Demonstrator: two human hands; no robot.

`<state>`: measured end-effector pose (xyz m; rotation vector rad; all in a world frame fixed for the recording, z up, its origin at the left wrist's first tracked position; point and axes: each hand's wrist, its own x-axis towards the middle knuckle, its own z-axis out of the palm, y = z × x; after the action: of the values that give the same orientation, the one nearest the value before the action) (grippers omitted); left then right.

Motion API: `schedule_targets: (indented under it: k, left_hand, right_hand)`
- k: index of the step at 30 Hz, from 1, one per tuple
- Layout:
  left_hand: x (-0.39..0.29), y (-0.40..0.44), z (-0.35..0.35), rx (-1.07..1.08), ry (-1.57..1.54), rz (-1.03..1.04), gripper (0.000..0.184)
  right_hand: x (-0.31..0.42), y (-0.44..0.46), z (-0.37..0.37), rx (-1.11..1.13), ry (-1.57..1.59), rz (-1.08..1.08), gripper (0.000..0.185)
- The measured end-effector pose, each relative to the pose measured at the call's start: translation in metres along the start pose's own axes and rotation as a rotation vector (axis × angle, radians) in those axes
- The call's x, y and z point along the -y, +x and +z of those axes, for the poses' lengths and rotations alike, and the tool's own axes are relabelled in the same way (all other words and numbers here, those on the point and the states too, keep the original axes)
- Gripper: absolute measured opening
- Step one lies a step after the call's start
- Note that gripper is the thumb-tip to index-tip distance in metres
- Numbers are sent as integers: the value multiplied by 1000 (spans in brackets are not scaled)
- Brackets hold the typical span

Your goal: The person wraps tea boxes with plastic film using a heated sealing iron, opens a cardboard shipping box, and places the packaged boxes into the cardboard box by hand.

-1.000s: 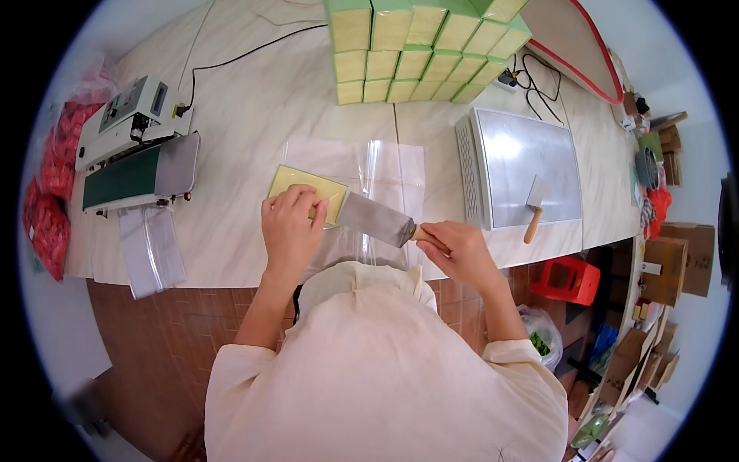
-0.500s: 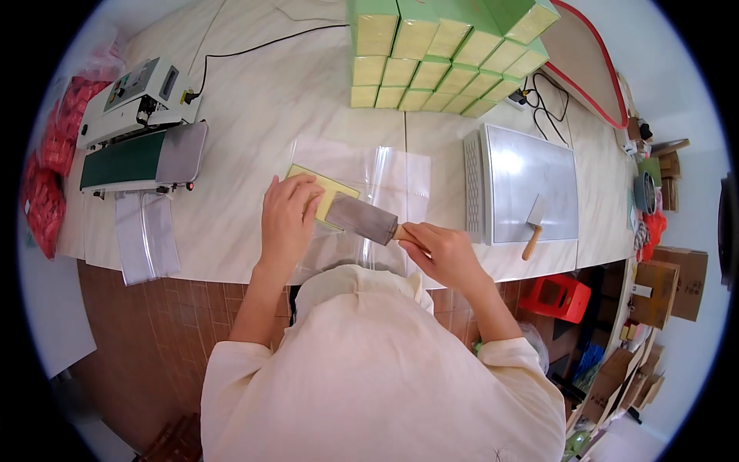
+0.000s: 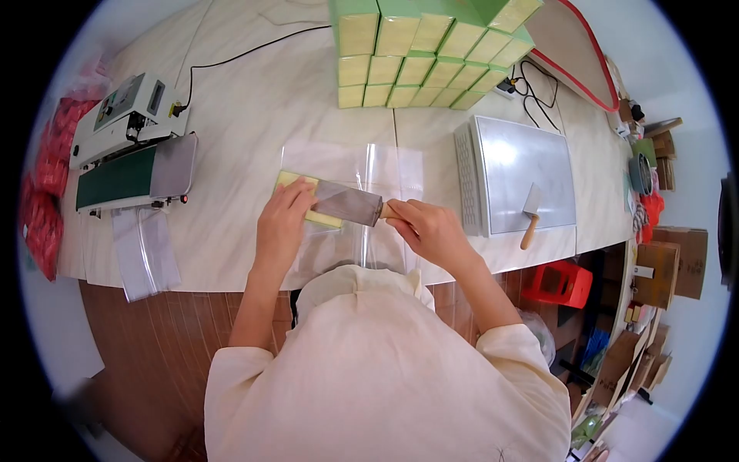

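Note:
A flat yellow box with green edges (image 3: 323, 220) lies on clear plastic film (image 3: 396, 165) near the table's front edge. My left hand (image 3: 283, 219) grips the box's left end, its fingers bent over the top. In my right hand (image 3: 433, 231) is the wooden handle of a scraper (image 3: 350, 203), a tool with a wide rectangular metal blade. That blade lies flat across the box, its far end beside my left fingertips, and hides part of the top. Whether it presses on the box I cannot tell.
Right of my hands, a metal hot plate (image 3: 512, 173) bears a small trowel (image 3: 530, 215). Stacked green-and-yellow boxes (image 3: 416, 65) stand at the back. At left is a belt sealing machine (image 3: 135, 146), with plastic sleeves (image 3: 146, 250) below it. A red stool (image 3: 558, 283) stands under the right side.
The scraper blade has shifted left over the box and lies closer to level, covering more of it. My left hand has moved slightly left and down with the box. The view has shifted slightly.

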<state>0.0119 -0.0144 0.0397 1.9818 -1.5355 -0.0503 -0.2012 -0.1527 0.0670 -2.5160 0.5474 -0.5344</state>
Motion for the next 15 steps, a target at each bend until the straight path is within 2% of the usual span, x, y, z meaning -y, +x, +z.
schedule_targets:
  k: [6, 9, 11, 12, 14, 15]
  left_hand:
    - [0, -1, 0, -23, -57, -48, 9]
    - [0, -4, 0, -82, -89, -54, 8]
    - [6, -5, 1, -105, -79, -41, 9]
    - [8, -6, 2, -105, -73, 0, 9]
    - [7, -5, 2, -117, -79, -13, 9]
    - [5, -6, 1, -108, -82, -15, 8]
  right_hand:
    - [1, 3, -8, 51, 9, -4, 8]
    - [3, -3, -31, 96, 131, -12, 12]
    - [4, -7, -52, 183, 130, 187, 17]
    - [3, -8, -55, 200, 123, 172, 17]
    - [-2, -11, -58, 109, 143, 323, 21]
    - [-2, -9, -54, 117, 133, 321, 21]
